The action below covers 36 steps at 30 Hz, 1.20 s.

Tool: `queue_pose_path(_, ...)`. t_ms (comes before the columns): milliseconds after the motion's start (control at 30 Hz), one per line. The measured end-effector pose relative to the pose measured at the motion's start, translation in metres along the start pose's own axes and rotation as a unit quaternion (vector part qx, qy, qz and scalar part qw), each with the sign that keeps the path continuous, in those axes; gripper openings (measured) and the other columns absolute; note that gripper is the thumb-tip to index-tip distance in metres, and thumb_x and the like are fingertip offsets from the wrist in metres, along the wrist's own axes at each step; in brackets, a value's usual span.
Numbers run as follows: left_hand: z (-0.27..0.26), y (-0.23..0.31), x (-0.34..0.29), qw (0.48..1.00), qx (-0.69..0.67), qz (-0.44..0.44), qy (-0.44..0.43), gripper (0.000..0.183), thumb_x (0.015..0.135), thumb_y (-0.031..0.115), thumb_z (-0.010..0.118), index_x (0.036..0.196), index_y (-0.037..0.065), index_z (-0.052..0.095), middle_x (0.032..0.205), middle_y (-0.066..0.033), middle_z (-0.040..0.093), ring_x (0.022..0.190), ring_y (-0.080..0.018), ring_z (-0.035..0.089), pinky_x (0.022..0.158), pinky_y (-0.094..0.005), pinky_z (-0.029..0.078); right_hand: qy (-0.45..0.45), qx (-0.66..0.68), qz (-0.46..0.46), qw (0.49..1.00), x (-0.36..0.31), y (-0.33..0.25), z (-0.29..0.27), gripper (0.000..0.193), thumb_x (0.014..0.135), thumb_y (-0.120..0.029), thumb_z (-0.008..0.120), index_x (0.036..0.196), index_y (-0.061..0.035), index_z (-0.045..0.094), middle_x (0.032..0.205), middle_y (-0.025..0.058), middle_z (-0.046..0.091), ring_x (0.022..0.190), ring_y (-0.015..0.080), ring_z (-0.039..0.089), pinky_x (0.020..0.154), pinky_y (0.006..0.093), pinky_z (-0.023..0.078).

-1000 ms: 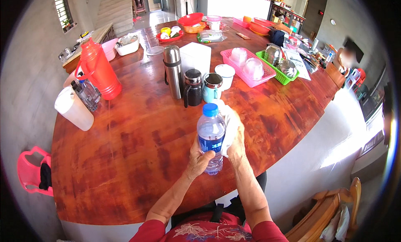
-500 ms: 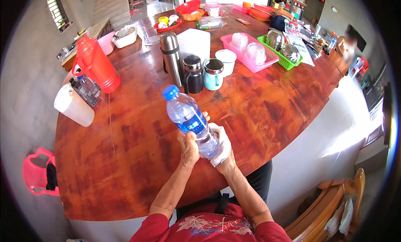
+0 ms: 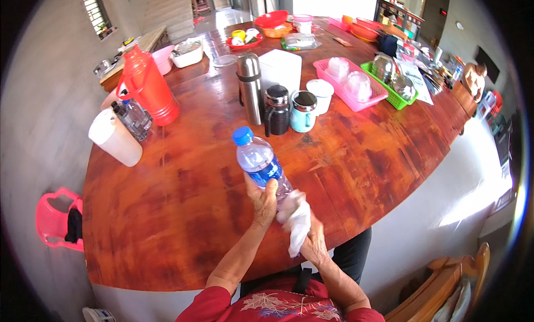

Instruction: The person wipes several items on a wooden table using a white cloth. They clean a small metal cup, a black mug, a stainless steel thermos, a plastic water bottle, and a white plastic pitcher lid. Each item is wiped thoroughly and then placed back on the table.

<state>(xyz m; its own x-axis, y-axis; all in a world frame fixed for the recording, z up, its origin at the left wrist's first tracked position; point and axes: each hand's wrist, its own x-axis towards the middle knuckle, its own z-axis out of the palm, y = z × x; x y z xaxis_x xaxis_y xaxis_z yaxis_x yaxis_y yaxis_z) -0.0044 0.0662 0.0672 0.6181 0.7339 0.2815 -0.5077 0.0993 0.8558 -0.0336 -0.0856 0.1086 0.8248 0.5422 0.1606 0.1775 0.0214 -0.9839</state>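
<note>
A clear plastic bottle (image 3: 257, 158) with a blue cap and blue label leans over the near part of the table, cap pointing up and away. My left hand (image 3: 262, 203) is wrapped around its middle, thumb on top. A white cloth (image 3: 300, 219) is bunched in my right hand (image 3: 315, 237) against the bottle's base, its loose end hanging down. The cloth covers the bottom of the bottle. Past the cap stand a steel vacuum flask (image 3: 252, 94), a black lidded mug (image 3: 276, 112) and a light blue mug (image 3: 303, 113).
On the left of the wooden table (image 3: 183, 211) are a red thermos jug (image 3: 151, 91), dark bottles (image 3: 133, 119) and a white pitcher (image 3: 115, 137). Pink (image 3: 356, 104) and green (image 3: 397, 101) baskets hold cups at the right. A pink chair (image 3: 55, 219) stands left; a wooden chair (image 3: 445, 288) right.
My right hand with the cloth has slid down the bottle's base, toward me, and the cloth's end now hangs loose. My left hand keeps its grip. The view has shifted slightly.
</note>
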Motion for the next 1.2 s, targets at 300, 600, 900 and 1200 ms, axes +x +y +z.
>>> queue_pose_path(300,0.007,0.014,-0.003,0.999,-0.031,-0.028,-0.021,0.065,0.082,0.015,0.071,0.135,0.004,0.035,0.115,-0.0039,0.052,0.100,-0.0135,0.053,0.089,-0.0306,0.046,0.025,-0.358,-0.225,0.906,0.032,0.032,-0.003,0.060,0.072,0.003,0.057,0.129,0.0058,0.042,0.128,0.0255,0.043,0.113,0.0433,0.044,0.098,0.0495,0.038)
queue_pose_path(600,-0.018,0.015,0.040,0.992,0.060,0.073,0.083,0.061,0.077,0.008,0.075,0.125,0.004,0.037,0.111,-0.0047,0.049,0.097,-0.0133,0.051,0.087,-0.0309,0.044,0.001,-0.496,-0.197,0.846,0.059,0.069,-0.014,0.058,0.066,-0.011,0.066,0.123,-0.0090,0.052,0.122,0.0132,0.050,0.112,0.0335,0.047,0.084,0.0465,0.041)
queue_pose_path(900,-0.031,-0.011,0.139,0.984,0.109,0.127,0.059,0.066,0.077,0.011,0.077,0.128,0.004,0.034,0.112,-0.0057,0.049,0.097,-0.0136,0.052,0.085,-0.0305,0.046,-0.020,-0.467,-0.167,0.868,0.061,0.073,-0.017,0.060,0.065,-0.011,0.066,0.123,-0.0116,0.052,0.125,0.0114,0.048,0.114,0.0329,0.045,0.085,0.0462,0.039)
queue_pose_path(1200,-0.032,-0.050,0.206,0.976,0.155,0.135,0.066,0.068,0.073,0.012,0.080,0.125,0.006,0.036,0.108,-0.0057,0.052,0.093,-0.0147,0.054,0.083,-0.0311,0.047,-0.048,-0.450,-0.135,0.881,0.066,0.067,-0.022,0.061,0.061,-0.010,0.066,0.122,-0.0099,0.055,0.125,0.0119,0.049,0.114,0.0337,0.045,0.086,0.0460,0.037)
